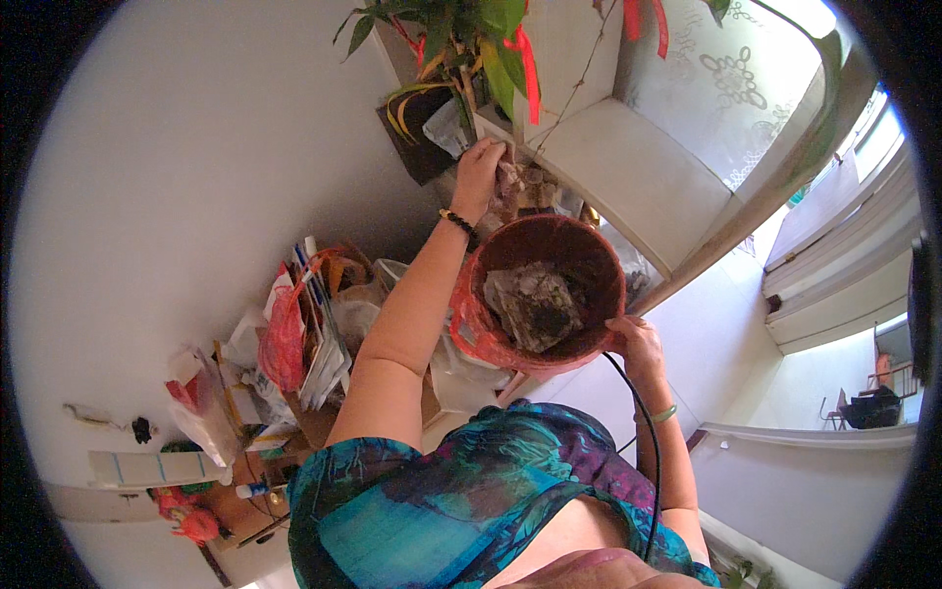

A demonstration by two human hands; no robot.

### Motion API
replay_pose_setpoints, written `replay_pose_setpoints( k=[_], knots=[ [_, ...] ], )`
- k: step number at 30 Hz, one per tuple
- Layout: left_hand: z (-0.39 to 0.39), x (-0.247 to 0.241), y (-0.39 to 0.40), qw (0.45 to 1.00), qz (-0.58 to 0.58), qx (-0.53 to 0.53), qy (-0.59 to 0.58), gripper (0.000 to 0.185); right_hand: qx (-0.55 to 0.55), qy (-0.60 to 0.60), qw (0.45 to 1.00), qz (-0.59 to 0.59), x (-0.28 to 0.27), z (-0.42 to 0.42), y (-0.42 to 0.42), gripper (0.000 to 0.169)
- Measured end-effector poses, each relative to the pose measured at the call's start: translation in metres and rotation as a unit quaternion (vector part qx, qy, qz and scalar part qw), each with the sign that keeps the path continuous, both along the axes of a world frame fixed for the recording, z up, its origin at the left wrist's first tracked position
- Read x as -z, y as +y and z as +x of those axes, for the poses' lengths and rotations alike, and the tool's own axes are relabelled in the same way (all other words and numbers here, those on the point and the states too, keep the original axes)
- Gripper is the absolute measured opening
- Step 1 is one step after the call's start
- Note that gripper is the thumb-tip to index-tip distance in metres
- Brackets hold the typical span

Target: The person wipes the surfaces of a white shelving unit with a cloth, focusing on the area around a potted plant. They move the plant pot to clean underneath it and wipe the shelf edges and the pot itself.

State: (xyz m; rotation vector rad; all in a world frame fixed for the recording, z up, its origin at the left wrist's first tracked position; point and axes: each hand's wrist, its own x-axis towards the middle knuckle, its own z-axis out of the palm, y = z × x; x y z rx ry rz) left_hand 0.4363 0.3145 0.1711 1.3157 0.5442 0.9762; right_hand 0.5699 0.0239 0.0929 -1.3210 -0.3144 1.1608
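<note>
My right hand (639, 344) grips the rim of a red plastic bucket (471, 294), its fingers over the edge. The bucket is held up in front of my chest, tilted so its inside shows. A crumpled, dirty grey mass (537, 305) lies in it; I cannot tell exactly what it is. My left hand (478, 177) reaches past the bucket to a pale shelf edge. Between its fingers is a crumpled pinkish-brown cloth (506, 184), which hangs down behind the bucket. A clear container (447, 129) with plant stems stands just beyond this hand.
Leafy plants (471, 37) with red ribbons (524, 70) rise beyond the shelf. A cabinet (625, 154) with a patterned glass panel (721, 88) stands at the right. Red plastic bags (283, 339) and papers (324, 361) crowd the left wall. A black cable (651, 442) hangs before my right arm.
</note>
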Motion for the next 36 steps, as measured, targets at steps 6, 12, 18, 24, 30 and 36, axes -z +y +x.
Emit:
replay_pose_setpoints(
  k=[6, 12, 18, 24, 30, 36],
  knots=[
    [-0.004, 0.001, -0.006, 0.973, -0.206, 0.090, -0.057, 0.019, 0.017, 0.004, 1.000, -0.001, 0.009, 0.000, 0.001, 0.017],
    [-0.011, -0.002, -0.015, 0.985, -0.144, 0.093, -0.026, 0.028, 0.000, -0.032, 0.999, 0.000, 0.005, -0.001, 0.003, 0.021],
    [-0.005, -0.006, 0.001, 0.974, -0.199, 0.089, -0.067, 0.026, 0.007, -0.010, 1.000, -0.023, 0.009, -0.006, 0.004, 0.019],
    [0.014, -0.001, 0.011, 0.992, 0.000, 0.112, 0.057, 0.021, 0.000, -0.003, 1.000, -0.001, 0.004, -0.008, -0.003, 0.018],
    [0.044, -0.004, 0.005, 0.887, 0.315, -0.187, 0.281, 0.025, 0.002, -0.003, 1.000, 0.003, 0.015, -0.006, -0.006, 0.018],
    [0.064, 0.050, 0.061, 0.953, 0.066, -0.244, 0.169, 0.051, -0.016, -0.016, 1.000, 0.000, 0.001, -0.014, -0.007, 0.019]
  ],
)
